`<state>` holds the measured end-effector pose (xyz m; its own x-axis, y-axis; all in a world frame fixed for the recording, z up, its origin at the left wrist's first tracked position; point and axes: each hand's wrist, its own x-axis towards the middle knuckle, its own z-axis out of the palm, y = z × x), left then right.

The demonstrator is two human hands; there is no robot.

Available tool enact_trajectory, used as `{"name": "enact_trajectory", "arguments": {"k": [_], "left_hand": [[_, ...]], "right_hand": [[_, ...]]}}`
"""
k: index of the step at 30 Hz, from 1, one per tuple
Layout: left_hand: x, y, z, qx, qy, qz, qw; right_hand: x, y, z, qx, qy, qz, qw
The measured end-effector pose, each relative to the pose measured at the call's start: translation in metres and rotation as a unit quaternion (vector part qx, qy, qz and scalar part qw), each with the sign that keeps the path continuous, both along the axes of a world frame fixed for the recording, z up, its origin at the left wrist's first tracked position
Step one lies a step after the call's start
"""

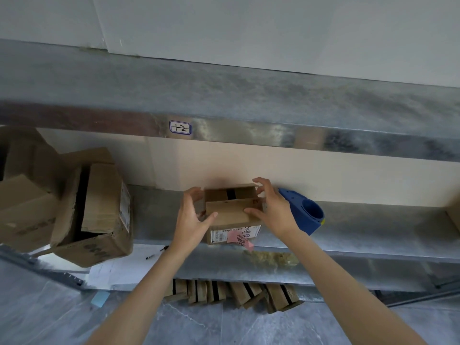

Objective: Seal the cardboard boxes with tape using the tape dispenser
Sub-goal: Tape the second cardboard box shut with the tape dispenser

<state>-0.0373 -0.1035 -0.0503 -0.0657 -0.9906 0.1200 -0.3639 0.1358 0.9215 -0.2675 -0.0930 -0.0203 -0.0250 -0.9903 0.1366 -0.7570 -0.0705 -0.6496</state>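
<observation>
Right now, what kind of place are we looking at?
Probably a warehouse or packing room: metal shelving with a handwritten tag, labelled cardboard boxes, and a tape dispenser beside the box that the left hand and right hand hold.

The right hand [271, 207] hides the left end of the blue tape dispenser [306, 212]. On the small box [231, 212], the label [224, 235] print is too small to read. Larger cardboard boxes [22, 195] run off the left edge. The upper shelf [224, 95] is blurred.
</observation>
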Motion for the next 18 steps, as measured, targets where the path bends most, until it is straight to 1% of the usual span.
{"name": "enact_trajectory", "arguments": {"k": [3,6,8,11,14,16,18], "left_hand": [[0.001,-0.007,0.0,-0.018,-0.037,-0.016,0.999],[0.002,-0.011,0.005,-0.014,-0.056,-0.072,0.996],[0.001,-0.013,0.005,-0.022,-0.066,-0.102,0.992],[-0.001,-0.014,0.0,-0.042,-0.104,-0.106,0.988],[-0.004,-0.016,-0.005,-0.052,-0.113,-0.114,0.986],[-0.011,-0.014,-0.005,-0.057,-0.118,-0.118,0.984],[-0.018,-0.014,-0.005,-0.065,-0.132,-0.114,0.983]], "right_hand": [[0.001,-0.001,-0.004,-0.013,-0.008,-0.024,1.0],[-0.006,-0.002,-0.008,-0.022,0.005,-0.035,0.999],[-0.011,-0.002,-0.008,-0.009,0.024,-0.004,1.0],[-0.014,0.0,-0.01,0.023,0.066,0.054,0.996],[-0.02,0.008,-0.017,0.035,0.072,0.065,0.995],[-0.024,0.011,-0.017,0.034,0.059,0.058,0.996],[-0.033,0.012,-0.018,0.005,0.043,0.011,0.999]]}}
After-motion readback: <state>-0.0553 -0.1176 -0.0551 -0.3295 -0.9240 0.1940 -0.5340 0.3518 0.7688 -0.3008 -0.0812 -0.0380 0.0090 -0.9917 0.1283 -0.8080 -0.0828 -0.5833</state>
